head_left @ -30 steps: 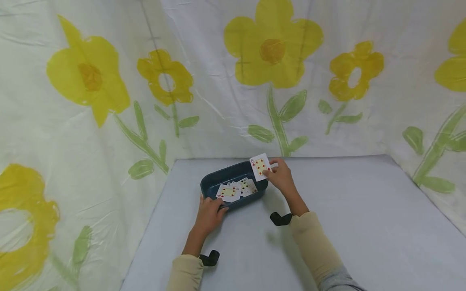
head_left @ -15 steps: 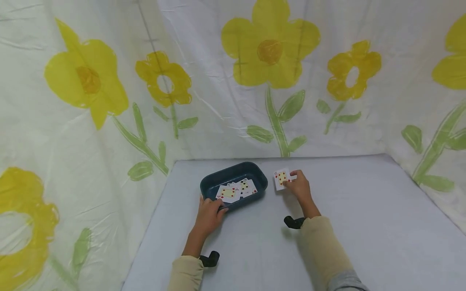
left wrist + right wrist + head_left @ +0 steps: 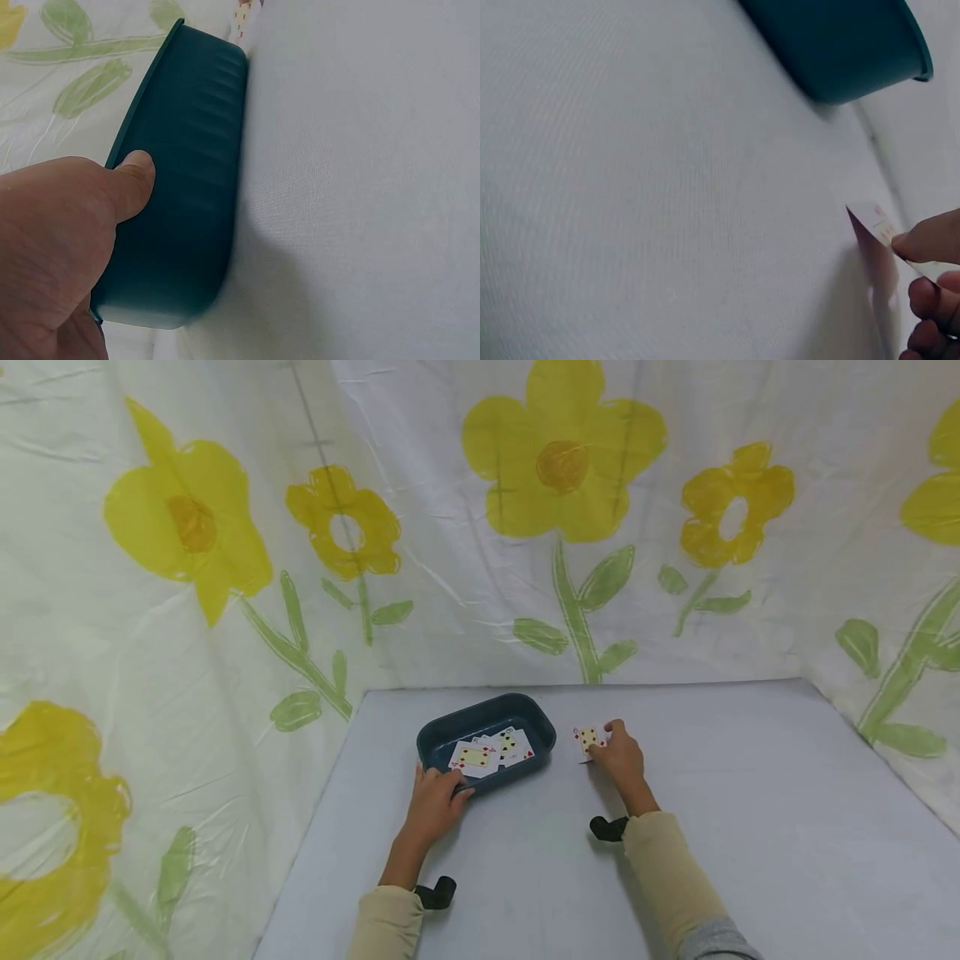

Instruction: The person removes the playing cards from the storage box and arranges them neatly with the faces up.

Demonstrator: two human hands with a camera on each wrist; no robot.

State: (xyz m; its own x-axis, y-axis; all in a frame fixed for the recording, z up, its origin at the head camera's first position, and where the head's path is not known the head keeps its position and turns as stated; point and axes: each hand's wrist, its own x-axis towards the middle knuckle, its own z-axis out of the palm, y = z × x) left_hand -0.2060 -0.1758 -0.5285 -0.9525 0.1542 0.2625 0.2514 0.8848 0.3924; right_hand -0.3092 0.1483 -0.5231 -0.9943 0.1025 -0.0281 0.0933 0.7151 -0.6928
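Note:
A dark teal tray [image 3: 435, 730] stands on the table with several playing cards [image 3: 475, 758] lying face up in it, overlapping. My left hand [image 3: 435, 806] grips its near left rim; in the left wrist view the thumb [image 3: 136, 180] presses the outer wall. To the right of the tray, my right hand [image 3: 621, 762] pinches a six of diamonds [image 3: 587, 738] between thumb and fingers. That card is face up and tilted just over the table in the right wrist view, its dark underside [image 3: 874, 259] showing; whether its lower edge touches the cloth I cannot tell.
A white-covered table [image 3: 525, 868] carries everything. Behind it hangs a pale curtain [image 3: 442, 635] with yellow flowers, meeting the table's back edge. Dark wrist mounts [image 3: 437, 893] stick out from both wrists.
My right hand has carried the six of diamonds from above the tray's right end rightward and down close to the table. My left hand has stayed on the tray.

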